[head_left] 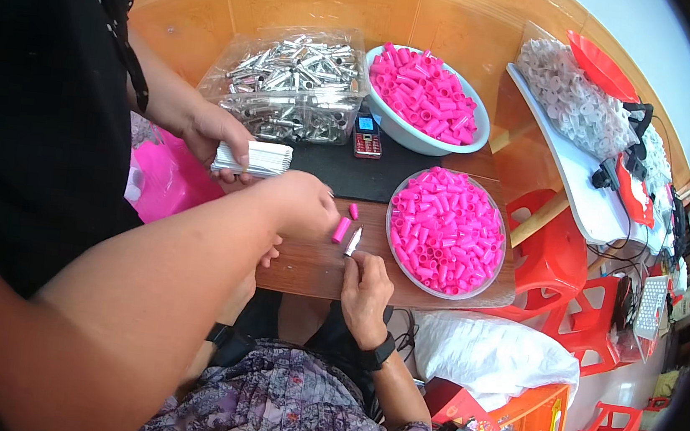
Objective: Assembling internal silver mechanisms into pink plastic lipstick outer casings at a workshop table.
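My right hand (367, 289) rests at the table's front edge, fingers closed around a silver pointed pen tip section (354, 240). Its narrow end points away from me. Just beyond lie a pink tube (342, 230) and a smaller pink cap (354, 211), loose on the brown tabletop. My left hand (270, 253) is mostly hidden beneath another person's forearm; only some fingertips show at the table edge, and what they hold cannot be seen. That person's one hand grips a bundle of thin white sticks (255, 158); their other, curled hand (308, 203) hovers near the pink pieces.
Behind stand a clear plastic box (276, 114) of silver pen parts and a pale blue basin (420, 143) of pink tubes. A round tray (391, 235) of small pink pieces sits right. A keypad phone (366, 140) lies on a black mat (328, 172). Red stools (548, 245) stand right.
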`<act>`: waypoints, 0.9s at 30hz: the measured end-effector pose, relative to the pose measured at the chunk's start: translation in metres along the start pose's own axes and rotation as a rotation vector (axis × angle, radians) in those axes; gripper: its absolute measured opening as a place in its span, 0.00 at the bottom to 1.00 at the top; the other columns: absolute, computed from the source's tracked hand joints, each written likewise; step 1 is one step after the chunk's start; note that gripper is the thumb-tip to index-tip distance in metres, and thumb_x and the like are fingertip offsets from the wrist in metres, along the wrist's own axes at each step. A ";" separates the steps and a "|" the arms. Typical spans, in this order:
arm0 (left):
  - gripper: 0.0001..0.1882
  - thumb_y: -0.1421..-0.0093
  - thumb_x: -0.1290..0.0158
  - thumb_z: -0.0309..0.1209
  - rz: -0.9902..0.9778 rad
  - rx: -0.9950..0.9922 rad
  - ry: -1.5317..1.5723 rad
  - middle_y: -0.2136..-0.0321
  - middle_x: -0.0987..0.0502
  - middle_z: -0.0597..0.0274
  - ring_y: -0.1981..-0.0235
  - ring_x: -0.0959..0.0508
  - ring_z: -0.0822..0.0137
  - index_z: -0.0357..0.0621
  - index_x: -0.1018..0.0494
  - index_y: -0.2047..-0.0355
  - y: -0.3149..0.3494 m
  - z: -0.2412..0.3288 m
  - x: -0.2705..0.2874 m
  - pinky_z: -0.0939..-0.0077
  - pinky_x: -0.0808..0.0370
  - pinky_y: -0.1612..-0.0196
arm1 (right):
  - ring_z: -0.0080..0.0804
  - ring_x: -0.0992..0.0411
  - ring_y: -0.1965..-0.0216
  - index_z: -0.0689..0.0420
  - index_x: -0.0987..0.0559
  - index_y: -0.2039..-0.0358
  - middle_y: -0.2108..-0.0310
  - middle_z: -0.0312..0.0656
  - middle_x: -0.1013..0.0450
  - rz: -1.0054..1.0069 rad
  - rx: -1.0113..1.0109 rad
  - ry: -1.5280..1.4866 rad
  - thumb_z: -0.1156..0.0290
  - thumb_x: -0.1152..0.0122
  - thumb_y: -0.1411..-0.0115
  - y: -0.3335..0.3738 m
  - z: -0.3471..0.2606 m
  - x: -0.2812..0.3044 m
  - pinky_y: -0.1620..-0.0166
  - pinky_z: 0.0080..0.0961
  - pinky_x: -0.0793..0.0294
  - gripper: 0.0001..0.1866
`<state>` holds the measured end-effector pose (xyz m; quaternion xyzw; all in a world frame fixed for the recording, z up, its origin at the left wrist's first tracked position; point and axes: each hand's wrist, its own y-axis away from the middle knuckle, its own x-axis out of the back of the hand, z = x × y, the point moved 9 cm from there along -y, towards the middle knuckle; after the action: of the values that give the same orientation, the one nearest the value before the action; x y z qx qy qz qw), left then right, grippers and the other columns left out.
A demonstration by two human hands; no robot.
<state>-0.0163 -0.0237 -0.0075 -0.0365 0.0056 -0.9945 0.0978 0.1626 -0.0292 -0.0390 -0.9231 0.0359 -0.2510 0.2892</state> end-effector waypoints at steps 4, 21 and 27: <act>0.10 0.47 0.52 0.30 -0.750 0.109 -1.153 0.68 0.20 0.51 0.64 0.20 0.51 0.39 0.23 0.70 -0.006 0.054 -0.086 0.60 0.23 0.60 | 0.49 0.28 0.74 0.59 0.27 0.65 0.72 0.48 0.30 -0.079 -0.028 0.108 0.77 0.43 0.44 0.002 0.006 -0.004 0.73 0.39 0.31 0.06; 0.09 0.47 0.50 0.30 -0.706 -0.424 -1.298 0.68 0.21 0.52 0.65 0.20 0.55 0.43 0.23 0.68 -0.028 0.034 -0.112 0.62 0.22 0.63 | 0.45 0.28 0.77 0.61 0.27 0.67 0.74 0.46 0.30 -0.052 0.028 0.005 0.81 0.40 0.48 0.022 -0.010 0.029 0.76 0.34 0.29 0.08; 0.09 0.44 0.48 0.30 -0.262 -0.193 -0.576 0.69 0.23 0.57 0.69 0.24 0.65 0.40 0.24 0.65 -0.032 -0.005 -0.034 0.73 0.27 0.67 | 0.44 0.29 0.78 0.61 0.27 0.67 0.76 0.46 0.31 -0.064 0.055 -0.038 0.81 0.39 0.48 0.026 -0.011 0.021 0.76 0.34 0.30 0.08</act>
<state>0.0104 0.0141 -0.0143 -0.3258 0.0672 -0.9423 -0.0372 0.1777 -0.0608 -0.0358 -0.9200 -0.0059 -0.2436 0.3069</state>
